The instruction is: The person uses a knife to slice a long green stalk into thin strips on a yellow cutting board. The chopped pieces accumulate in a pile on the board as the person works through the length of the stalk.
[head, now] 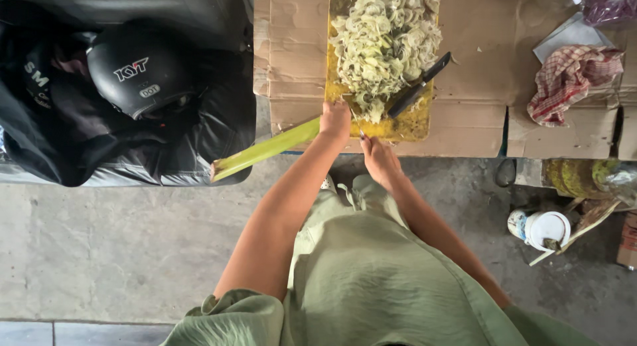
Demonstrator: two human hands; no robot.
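A long pale green stalk (265, 149) lies slanted across the near edge of a yellow cutting board (405, 126), one end on the board and the other jutting out past the board's near left corner, over open grey floor. The left hand (335, 119) is clenched around the stalk right at the board's near edge. The right hand (378, 157) sits just below that same edge, close beside the left; whether it grips anything cannot be told.

On the board, beyond the hands, a heap of pale shredded slices (385, 41) covers most of the surface. A dark-handled knife (419, 86) rests slanted on the heap's right side, untouched by either hand.

The board lies on flattened brown cardboard (478, 67), with bare cardboard to its left and right. Right of the board sits a crumpled red checked cloth (572, 80). Left of the board, well apart, a black helmet (139, 77) rests on dark bags. Below and right of the board, a white lidded tub (545, 228) stands on the floor.
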